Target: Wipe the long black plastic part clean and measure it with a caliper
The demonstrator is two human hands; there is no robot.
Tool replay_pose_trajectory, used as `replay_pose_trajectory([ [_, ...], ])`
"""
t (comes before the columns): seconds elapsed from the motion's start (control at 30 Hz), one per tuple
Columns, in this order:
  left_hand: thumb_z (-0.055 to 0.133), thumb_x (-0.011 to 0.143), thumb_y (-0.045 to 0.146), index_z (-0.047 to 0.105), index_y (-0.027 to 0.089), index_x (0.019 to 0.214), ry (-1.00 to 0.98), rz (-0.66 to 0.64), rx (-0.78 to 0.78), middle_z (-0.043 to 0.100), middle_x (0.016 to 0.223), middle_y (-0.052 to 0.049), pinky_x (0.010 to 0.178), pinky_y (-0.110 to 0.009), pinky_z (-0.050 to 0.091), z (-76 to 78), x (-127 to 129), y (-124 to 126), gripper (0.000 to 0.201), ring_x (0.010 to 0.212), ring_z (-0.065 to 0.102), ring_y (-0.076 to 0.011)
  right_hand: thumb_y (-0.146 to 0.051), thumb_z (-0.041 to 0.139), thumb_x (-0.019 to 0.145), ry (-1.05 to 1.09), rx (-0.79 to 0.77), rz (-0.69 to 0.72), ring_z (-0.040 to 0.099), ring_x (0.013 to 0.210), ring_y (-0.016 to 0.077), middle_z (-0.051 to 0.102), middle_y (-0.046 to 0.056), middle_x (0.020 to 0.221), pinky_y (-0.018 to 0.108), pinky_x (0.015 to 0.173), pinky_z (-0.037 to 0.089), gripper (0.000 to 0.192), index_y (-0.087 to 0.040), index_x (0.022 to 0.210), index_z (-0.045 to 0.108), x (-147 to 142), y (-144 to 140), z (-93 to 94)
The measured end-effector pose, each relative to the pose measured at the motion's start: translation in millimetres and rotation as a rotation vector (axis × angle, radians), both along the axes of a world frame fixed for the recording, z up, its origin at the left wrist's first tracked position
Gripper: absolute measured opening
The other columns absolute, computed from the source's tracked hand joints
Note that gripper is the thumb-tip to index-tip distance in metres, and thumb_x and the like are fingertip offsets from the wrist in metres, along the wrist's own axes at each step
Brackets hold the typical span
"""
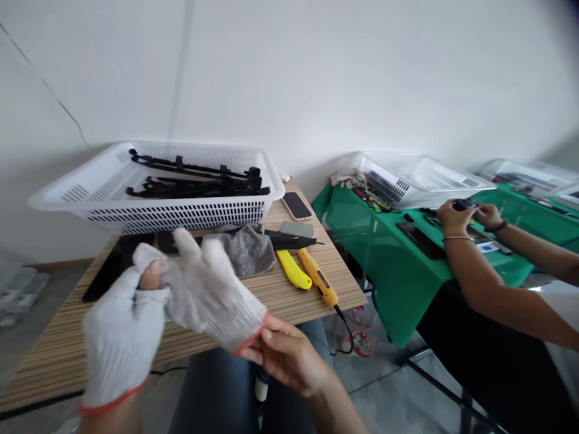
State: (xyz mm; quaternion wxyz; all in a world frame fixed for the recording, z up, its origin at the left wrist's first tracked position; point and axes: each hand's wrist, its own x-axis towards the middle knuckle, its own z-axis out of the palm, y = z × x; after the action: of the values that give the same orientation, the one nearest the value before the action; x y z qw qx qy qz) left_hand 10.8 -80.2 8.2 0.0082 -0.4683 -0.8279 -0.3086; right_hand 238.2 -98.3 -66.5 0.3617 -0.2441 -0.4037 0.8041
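Note:
A white knitted work glove (212, 295) with a red cuff edge is stretched between my two hands. My left hand (124, 325) wears a matching glove, with bare thumb skin showing, and grips the loose glove at its finger side. Bare, my right hand (289, 355) pinches the red cuff between thumb and fingers. Just beyond the gloves lies a grey cloth (246, 250) on the wood-grain table (289, 304). Beside it are a yellow utility knife (294, 270) and a yellow corded tool (319, 277).
A white plastic basket (176, 211) with black plastic strips (199, 181) stands at the back. A phone (297, 205), a grey block (297, 229) and a black panel (115, 265) lie on the table. To the right, another person's hands (465, 214) work at a green-covered table (375, 265).

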Motion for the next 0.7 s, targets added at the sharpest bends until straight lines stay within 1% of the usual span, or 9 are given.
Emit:
replay_pose_trajectory([
  [0.1, 0.030, 0.094, 0.071, 0.070, 0.028, 0.091, 0.007, -0.032, -0.157, 0.068, 0.073, -0.005, 0.062, -0.038, 0.045, 9.8, -18, 4, 0.059, 0.068, 0.057, -0.0257, -0.053, 0.080, 0.084, 0.097, -0.129, 0.054, 0.072, 0.117, 0.0265, 0.073, 0.015, 0.129, 0.049, 0.112, 0.050, 0.051, -0.019, 0.123, 0.075, 11, 5, -0.9],
  [0.17, 0.027, 0.093, 0.073, 0.072, 0.028, 0.105, -0.031, -0.037, -0.226, 0.070, 0.080, -0.007, 0.065, -0.040, 0.049, 11.1, -22, 8, 0.064, 0.072, 0.061, -0.0279, -0.053, 0.083, 0.081, 0.045, -0.134, 0.073, 0.072, 0.118, 0.0257, 0.074, 0.016, 0.127, 0.047, 0.112, 0.050, 0.053, -0.017, 0.120, 0.077, 8, 9, 2.6],
  [0.27, 0.025, 0.092, 0.076, 0.058, 0.021, 0.142, 0.012, 0.022, -0.311, 0.072, 0.111, -0.019, 0.075, -0.053, 0.055, 5.7, -20, 8, 0.081, 0.093, 0.067, -0.0391, -0.058, 0.087, 0.074, -0.037, -0.153, 0.102, 0.073, 0.112, 0.0248, 0.076, 0.015, 0.119, 0.044, 0.108, 0.053, 0.059, -0.015, 0.114, 0.079, -7, 15, 3.6],
  [0.37, 0.027, 0.093, 0.074, 0.046, 0.006, 0.150, 0.224, 0.105, -0.178, 0.055, 0.139, -0.035, 0.088, -0.070, 0.052, 1.8, -18, 5, 0.092, 0.124, 0.057, -0.0532, -0.062, 0.080, 0.079, -0.107, -0.085, -0.001, 0.076, 0.097, 0.0226, 0.078, 0.013, 0.107, 0.039, 0.093, 0.060, 0.057, -0.014, 0.110, 0.079, -15, 24, 5.4],
  [0.47, 0.029, 0.097, 0.066, 0.050, 0.010, 0.147, 0.335, 0.073, -0.003, 0.053, 0.145, -0.031, 0.100, -0.070, 0.048, 11.8, -19, 13, 0.078, 0.137, 0.048, -0.0499, -0.047, 0.063, 0.096, -0.356, 0.282, -0.227, 0.074, 0.092, 0.0202, 0.078, 0.010, 0.101, 0.034, 0.084, 0.061, 0.036, -0.016, 0.110, 0.078, -15, 51, 21.5],
  [0.53, 0.033, 0.099, 0.049, 0.059, 0.018, 0.140, 0.324, -0.035, -0.070, 0.064, 0.135, -0.021, 0.100, -0.061, 0.050, 23.3, -22, 29, 0.058, 0.126, 0.058, -0.0408, -0.026, 0.055, 0.100, -0.631, 0.639, -0.308, 0.073, 0.103, 0.0198, 0.077, 0.009, 0.111, 0.034, 0.093, 0.058, 0.025, -0.019, 0.112, 0.077, -20, 80, 37.8],
  [0.63, 0.027, 0.100, 0.038, 0.063, 0.018, 0.136, 0.300, -0.332, -0.290, 0.066, 0.135, -0.017, 0.101, -0.053, 0.050, 30.1, -32, 66, 0.054, 0.121, 0.062, -0.0349, -0.009, 0.053, 0.098, -1.022, 1.073, -0.148, 0.066, 0.124, 0.0225, 0.072, 0.012, 0.130, 0.037, 0.111, 0.049, 0.033, -0.016, 0.123, 0.073, -39, 131, 54.5],
  [0.67, 0.025, 0.101, 0.039, 0.061, 0.017, 0.140, 0.359, -0.457, -0.367, 0.064, 0.140, -0.018, 0.103, -0.052, 0.049, 27.5, -36, 78, 0.057, 0.125, 0.060, -0.0356, -0.009, 0.055, 0.097, -1.138, 1.162, -0.083, 0.063, 0.129, 0.0243, 0.069, 0.013, 0.136, 0.039, 0.113, 0.048, 0.036, -0.015, 0.129, 0.070, -47, 146, 56.1],
  [0.7, 0.030, 0.100, 0.039, 0.062, 0.017, 0.139, 0.404, -0.484, -0.445, 0.064, 0.141, -0.018, 0.104, -0.050, 0.048, 22.8, -40, 89, 0.055, 0.127, 0.059, -0.0364, -0.011, 0.058, 0.097, -1.245, 1.226, -0.034, 0.061, 0.131, 0.0260, 0.067, 0.014, 0.140, 0.041, 0.114, 0.047, 0.038, -0.016, 0.134, 0.067, -53, 159, 56.2],
])
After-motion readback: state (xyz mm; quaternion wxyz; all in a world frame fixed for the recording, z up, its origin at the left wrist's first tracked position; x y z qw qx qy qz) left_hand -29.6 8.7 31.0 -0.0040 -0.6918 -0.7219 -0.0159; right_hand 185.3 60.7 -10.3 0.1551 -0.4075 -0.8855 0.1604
